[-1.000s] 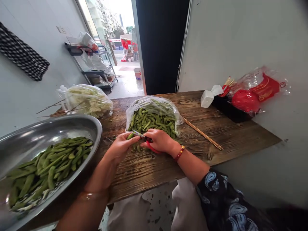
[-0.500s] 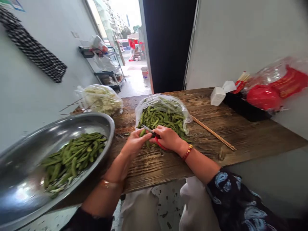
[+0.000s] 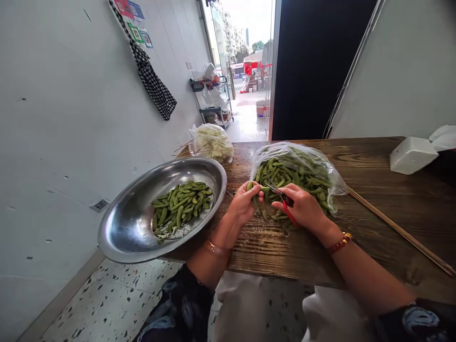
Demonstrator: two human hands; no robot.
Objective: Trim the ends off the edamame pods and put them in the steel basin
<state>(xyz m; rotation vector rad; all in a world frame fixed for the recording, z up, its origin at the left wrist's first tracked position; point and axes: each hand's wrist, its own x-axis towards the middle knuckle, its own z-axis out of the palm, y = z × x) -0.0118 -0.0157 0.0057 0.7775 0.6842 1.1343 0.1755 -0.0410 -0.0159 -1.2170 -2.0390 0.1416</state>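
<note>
My left hand (image 3: pixel 245 203) pinches green edamame pods (image 3: pixel 250 186) between thumb and fingers, near the front of the heap. In my right hand (image 3: pixel 302 207) are scissors (image 3: pixel 286 203) with red handles, their blades pointing left toward the held pods. Behind both hands, a clear plastic bag (image 3: pixel 313 156) lies open with a large heap of edamame pods (image 3: pixel 285 172) spilling from its front. To the left, a wide steel basin (image 3: pixel 124 223) holds a smaller pile of pods (image 3: pixel 181 204). Whether the blades touch a pod is hard to make out.
Behind the basin sits a bag of pale vegetable pieces (image 3: pixel 213 142), with thin sticks beside it. Long wooden skewers (image 3: pixel 395 228) lie on the dark wooden table (image 3: pixel 249 251) at right. A white box (image 3: pixel 413 155) stands at the back right. The basin overhangs the table's left side.
The head view has turned left, so everything sits farther right. My hands have moved slightly apart, and the scissors' blades now show more clearly between them.
</note>
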